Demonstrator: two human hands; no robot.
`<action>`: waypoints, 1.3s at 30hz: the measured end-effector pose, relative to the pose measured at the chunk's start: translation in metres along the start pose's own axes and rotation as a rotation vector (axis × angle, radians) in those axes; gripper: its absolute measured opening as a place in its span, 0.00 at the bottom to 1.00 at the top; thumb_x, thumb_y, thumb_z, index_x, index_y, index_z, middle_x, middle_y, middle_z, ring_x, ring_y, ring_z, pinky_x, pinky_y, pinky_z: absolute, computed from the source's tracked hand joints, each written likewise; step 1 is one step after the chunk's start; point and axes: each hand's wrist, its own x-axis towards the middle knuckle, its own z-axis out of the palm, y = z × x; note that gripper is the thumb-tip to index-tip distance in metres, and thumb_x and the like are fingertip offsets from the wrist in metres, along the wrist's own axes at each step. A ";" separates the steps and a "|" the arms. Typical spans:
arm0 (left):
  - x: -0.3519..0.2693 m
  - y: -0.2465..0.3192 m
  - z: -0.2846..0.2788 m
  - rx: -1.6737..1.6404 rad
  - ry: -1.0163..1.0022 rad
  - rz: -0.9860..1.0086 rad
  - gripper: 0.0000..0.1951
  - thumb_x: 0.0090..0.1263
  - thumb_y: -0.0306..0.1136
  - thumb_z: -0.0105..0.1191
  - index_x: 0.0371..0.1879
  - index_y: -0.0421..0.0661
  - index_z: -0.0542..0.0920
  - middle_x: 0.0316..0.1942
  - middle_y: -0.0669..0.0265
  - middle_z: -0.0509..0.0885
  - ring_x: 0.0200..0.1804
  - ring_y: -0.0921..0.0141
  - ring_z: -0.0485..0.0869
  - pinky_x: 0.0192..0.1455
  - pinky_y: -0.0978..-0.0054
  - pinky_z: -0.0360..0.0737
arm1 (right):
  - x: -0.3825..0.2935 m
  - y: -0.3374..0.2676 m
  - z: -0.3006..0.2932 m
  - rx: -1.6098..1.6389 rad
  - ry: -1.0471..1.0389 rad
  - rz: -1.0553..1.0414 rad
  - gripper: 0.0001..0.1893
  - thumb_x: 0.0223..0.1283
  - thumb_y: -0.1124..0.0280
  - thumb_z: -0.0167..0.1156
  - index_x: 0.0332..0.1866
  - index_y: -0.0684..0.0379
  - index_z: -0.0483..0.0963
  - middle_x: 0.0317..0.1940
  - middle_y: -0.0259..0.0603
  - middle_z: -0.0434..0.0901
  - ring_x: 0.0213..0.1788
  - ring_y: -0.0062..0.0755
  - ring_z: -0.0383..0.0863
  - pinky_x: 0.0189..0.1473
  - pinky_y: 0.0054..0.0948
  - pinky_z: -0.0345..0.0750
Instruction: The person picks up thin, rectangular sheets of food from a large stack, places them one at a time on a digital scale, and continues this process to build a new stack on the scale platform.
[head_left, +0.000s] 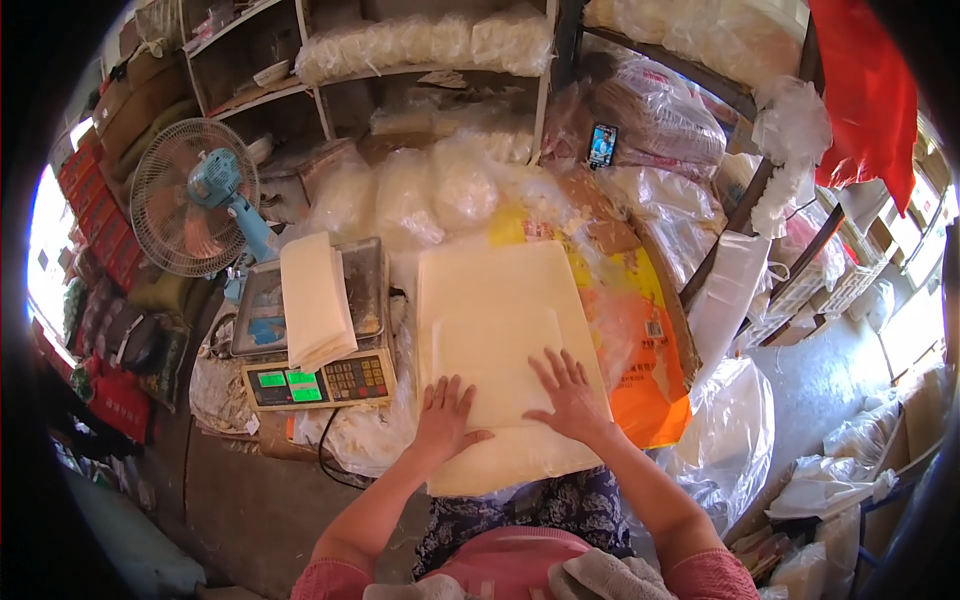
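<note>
Both palms lie flat on a broad stack of thin cream-coloured sheets, possibly bean curd skin, whose near end hangs over the table's front edge. My left hand rests near the stack's left edge, fingers slightly apart. Closer to the right edge, my right hand has its fingers spread. Neither hand grips anything. To the left, a folded bundle of similar sheets lies on the metal pan of a digital weighing scale with lit green displays.
A blue desk fan stands beyond the scale. Filled clear plastic bags line the back of the table. An orange and yellow printed sack lies right of the stack. A black cable hangs below the scale. A phone leans on bags behind.
</note>
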 end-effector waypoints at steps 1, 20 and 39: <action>0.001 -0.003 0.000 0.005 0.008 0.014 0.42 0.64 0.62 0.53 0.69 0.41 0.66 0.71 0.45 0.61 0.74 0.47 0.57 0.74 0.47 0.52 | 0.000 0.000 0.001 0.011 -0.075 0.033 0.50 0.50 0.43 0.68 0.76 0.49 0.51 0.75 0.51 0.50 0.76 0.55 0.50 0.74 0.47 0.55; 0.046 -0.019 -0.009 -0.355 0.337 -0.510 0.20 0.67 0.44 0.60 0.48 0.41 0.77 0.44 0.55 0.81 0.44 0.57 0.81 0.42 0.62 0.78 | -0.003 0.039 0.028 0.380 -0.062 0.671 0.22 0.65 0.50 0.58 0.35 0.64 0.72 0.28 0.50 0.80 0.33 0.51 0.81 0.36 0.45 0.76; 0.058 -0.010 0.010 0.074 0.196 -0.131 0.30 0.73 0.54 0.46 0.69 0.52 0.67 0.70 0.52 0.65 0.73 0.58 0.62 0.72 0.37 0.49 | 0.014 0.013 0.036 0.031 -0.046 0.204 0.32 0.66 0.53 0.55 0.73 0.51 0.59 0.74 0.52 0.53 0.77 0.57 0.46 0.73 0.55 0.51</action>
